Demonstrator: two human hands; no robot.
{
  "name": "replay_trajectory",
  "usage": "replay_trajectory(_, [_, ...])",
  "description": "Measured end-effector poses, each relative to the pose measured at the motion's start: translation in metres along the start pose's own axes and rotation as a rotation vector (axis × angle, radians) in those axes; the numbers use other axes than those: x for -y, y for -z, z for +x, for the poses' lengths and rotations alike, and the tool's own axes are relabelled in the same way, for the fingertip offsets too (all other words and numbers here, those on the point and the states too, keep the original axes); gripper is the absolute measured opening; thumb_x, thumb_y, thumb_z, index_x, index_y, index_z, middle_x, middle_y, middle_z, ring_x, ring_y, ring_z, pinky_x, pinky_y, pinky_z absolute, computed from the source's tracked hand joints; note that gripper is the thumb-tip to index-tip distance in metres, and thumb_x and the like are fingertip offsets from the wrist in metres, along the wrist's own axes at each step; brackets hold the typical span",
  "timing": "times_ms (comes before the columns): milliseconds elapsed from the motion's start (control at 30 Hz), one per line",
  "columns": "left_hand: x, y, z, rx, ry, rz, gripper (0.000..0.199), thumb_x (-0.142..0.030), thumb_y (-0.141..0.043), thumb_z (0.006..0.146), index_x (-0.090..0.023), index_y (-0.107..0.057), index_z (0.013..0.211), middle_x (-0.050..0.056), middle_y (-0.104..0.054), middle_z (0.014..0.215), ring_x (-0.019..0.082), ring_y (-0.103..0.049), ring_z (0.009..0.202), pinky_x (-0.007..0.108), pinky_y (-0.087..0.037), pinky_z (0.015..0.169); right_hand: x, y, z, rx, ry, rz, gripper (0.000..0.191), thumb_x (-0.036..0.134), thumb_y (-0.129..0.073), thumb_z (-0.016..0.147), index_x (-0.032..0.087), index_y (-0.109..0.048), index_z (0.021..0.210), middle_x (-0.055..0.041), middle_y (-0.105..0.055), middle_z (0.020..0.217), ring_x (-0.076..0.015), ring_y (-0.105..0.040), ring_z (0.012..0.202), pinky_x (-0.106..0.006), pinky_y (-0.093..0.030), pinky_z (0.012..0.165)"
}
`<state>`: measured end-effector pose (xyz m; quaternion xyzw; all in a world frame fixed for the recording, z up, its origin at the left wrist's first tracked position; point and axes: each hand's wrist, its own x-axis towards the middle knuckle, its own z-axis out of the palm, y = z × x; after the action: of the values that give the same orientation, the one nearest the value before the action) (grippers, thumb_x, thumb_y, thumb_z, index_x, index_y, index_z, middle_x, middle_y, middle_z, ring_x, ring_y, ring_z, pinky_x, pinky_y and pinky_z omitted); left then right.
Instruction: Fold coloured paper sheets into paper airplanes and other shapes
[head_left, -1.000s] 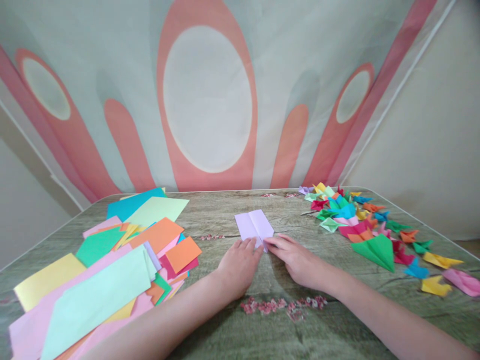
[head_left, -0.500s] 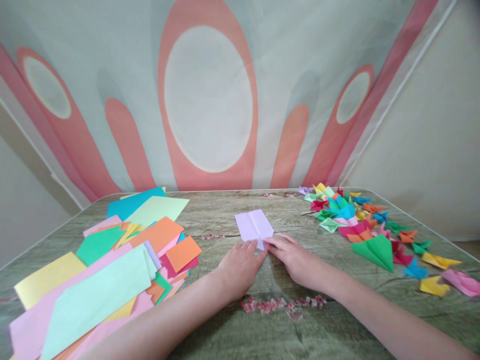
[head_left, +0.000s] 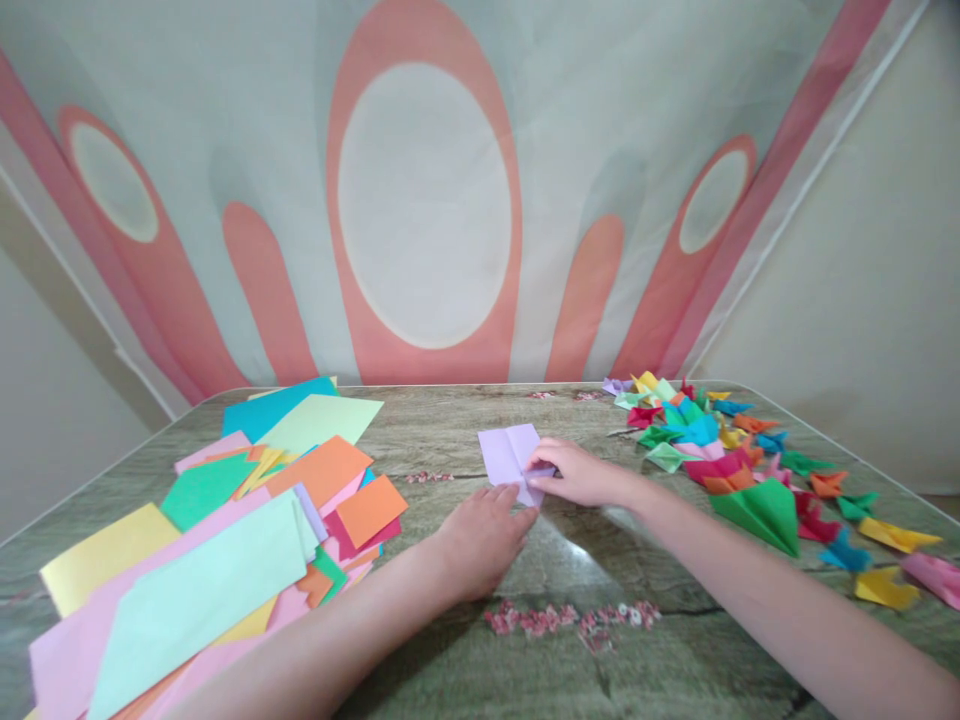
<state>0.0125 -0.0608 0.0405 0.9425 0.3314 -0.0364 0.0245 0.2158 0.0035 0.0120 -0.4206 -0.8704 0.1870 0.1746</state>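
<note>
A small sheet of light purple paper (head_left: 502, 452) with crease lines lies on the table in front of me. My left hand (head_left: 484, 535) rests flat over its near edge, fingers stretched out and fingertips pressing the paper down. At the right side of the sheet, my right hand (head_left: 581, 473) pinches the paper's edge between thumb and fingers. Part of that edge is hidden under the right fingers.
Loose coloured paper sheets, with a pale mint sheet (head_left: 210, 590) on top, cover the table's left side. On the right lies a heap of small folded paper shapes, among them a green folded paper (head_left: 761, 515). A printed backdrop (head_left: 424, 365) rises behind the wood-patterned table (head_left: 442, 620).
My right hand has moved up along the paper from its near corner to its right edge and now pinches it. My left hand stays at the near edge. The view has shifted slightly.
</note>
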Motion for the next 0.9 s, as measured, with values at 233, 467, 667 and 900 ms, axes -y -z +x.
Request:
replay_trajectory(233, [0.003,0.005,-0.001,0.002,-0.031,-0.036,0.037,-0.031,-0.033,0.092,-0.020,-0.043,0.126,0.011,-0.043,0.134,0.024,-0.041,0.122,0.039,-0.034,0.098,-0.014,0.001,0.012,0.134,-0.055,0.176,0.013,0.024,-0.057,0.077,0.014,-0.063,0.082,-0.0018,-0.061,0.075,-0.0121,-0.053,0.065,-0.023,-0.040,0.060])
replay_trajectory(467, [0.004,0.001,0.001,-0.012,-0.066,-0.038,0.038,-0.031,-0.033,0.091,-0.018,-0.044,0.125,0.010,-0.047,0.131,0.023,-0.044,0.119,0.037,-0.034,0.098,-0.013,-0.005,0.007,0.040,0.003,0.130,0.011,0.024,-0.057,0.078,0.015,-0.063,0.077,-0.0023,-0.059,0.078,-0.0130,-0.053,0.073,-0.024,-0.039,0.066])
replay_trajectory(667, [0.004,0.000,0.001,0.005,-0.073,-0.026,0.039,-0.030,-0.034,0.090,-0.018,-0.043,0.126,0.010,-0.045,0.132,0.023,-0.045,0.117,0.037,-0.034,0.098,-0.011,-0.007,0.005,0.010,-0.012,0.096,0.010,0.023,-0.057,0.078,0.016,-0.063,0.075,-0.0017,-0.059,0.079,-0.0130,-0.053,0.074,-0.025,-0.037,0.070])
replay_trajectory(900, [0.003,0.001,0.001,0.037,-0.064,-0.007,0.040,-0.027,-0.037,0.089,-0.017,-0.041,0.128,0.012,-0.043,0.134,0.024,-0.044,0.118,0.037,-0.036,0.096,-0.011,-0.011,0.005,-0.021,-0.010,0.059,0.008,0.020,-0.057,0.078,0.016,-0.061,0.072,-0.0008,-0.059,0.076,-0.0130,-0.052,0.073,-0.025,-0.036,0.069])
